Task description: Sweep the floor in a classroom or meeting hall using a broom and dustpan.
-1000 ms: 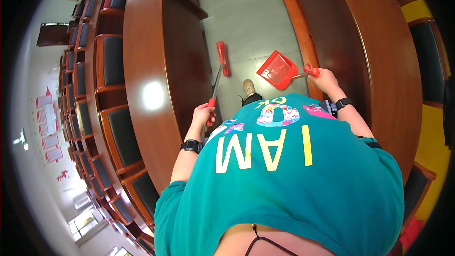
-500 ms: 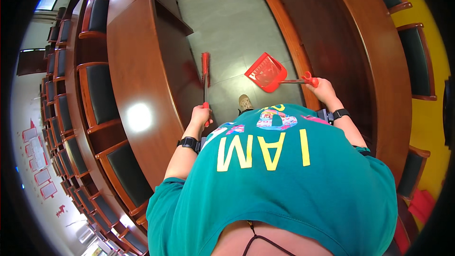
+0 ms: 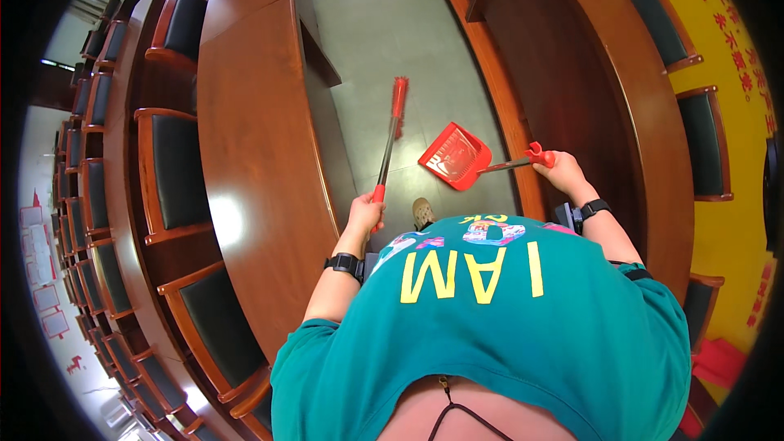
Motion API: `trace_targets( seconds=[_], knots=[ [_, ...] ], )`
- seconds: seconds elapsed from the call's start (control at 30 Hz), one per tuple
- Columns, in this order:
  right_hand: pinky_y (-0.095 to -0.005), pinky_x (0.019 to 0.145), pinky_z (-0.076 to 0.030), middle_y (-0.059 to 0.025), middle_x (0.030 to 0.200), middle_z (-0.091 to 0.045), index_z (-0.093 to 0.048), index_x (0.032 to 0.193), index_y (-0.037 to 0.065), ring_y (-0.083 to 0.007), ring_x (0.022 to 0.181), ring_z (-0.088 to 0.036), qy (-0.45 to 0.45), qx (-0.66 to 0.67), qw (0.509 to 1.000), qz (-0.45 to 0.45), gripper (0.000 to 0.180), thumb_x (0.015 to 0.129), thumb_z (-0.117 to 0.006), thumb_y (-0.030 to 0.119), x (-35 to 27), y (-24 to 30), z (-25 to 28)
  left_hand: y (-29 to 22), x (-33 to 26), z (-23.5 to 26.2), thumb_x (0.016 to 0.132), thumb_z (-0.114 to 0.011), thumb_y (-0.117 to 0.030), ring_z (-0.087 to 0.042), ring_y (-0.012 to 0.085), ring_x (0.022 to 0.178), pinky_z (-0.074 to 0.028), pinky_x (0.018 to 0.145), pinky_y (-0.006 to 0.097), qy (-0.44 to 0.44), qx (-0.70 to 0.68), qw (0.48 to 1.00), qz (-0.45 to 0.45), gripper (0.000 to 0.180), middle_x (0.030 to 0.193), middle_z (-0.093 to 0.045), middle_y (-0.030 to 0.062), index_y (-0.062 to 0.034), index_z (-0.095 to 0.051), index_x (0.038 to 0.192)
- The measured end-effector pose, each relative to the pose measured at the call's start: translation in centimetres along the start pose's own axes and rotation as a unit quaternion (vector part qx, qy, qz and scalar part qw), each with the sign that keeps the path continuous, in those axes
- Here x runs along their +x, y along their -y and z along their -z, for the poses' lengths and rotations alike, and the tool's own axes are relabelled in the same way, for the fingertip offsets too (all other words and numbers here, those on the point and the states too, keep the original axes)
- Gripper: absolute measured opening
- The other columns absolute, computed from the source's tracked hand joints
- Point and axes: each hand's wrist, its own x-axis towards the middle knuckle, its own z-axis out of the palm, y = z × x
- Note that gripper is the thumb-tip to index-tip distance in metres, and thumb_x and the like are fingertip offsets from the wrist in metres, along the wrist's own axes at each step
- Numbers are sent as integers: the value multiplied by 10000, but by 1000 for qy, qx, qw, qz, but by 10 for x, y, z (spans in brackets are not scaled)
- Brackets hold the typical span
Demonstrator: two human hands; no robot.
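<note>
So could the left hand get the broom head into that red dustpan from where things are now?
Probably yes. The left hand grips the broom by its handle end, and the brush end lies on bare floor just left of the dustpan, which the right hand holds. Nothing lies between them.

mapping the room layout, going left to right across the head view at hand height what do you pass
row of black chairs → long wooden desk → left hand on the red broom → red dustpan → right hand → second wooden desk → black chair → yellow wall
</note>
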Motion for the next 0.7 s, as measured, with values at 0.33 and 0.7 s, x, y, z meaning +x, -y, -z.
trace_targets(
  seconds=[0.33,0.7],
  knots=[
    [-373,758,-482,-130,914,-669,-665,988,109,-301,867,-628,22,-49,998,20,290,791,-674,322,27,48,3,48,24,21,760,-500,-66,-660,268,580,-508,487,377,-110,269,953,-89,317,747,-636,188,11,-570,1059],
    [-362,730,-480,-133,867,-667,-664,973,98,-287,815,-631,20,-69,993,92,270,793,-681,298,105,72,7,55,3,10,742,-526,-114,-645,359,762,-509,679,433,-163,192,961,-116,277,836,-642,230,-12,-608,986]
  ],
)
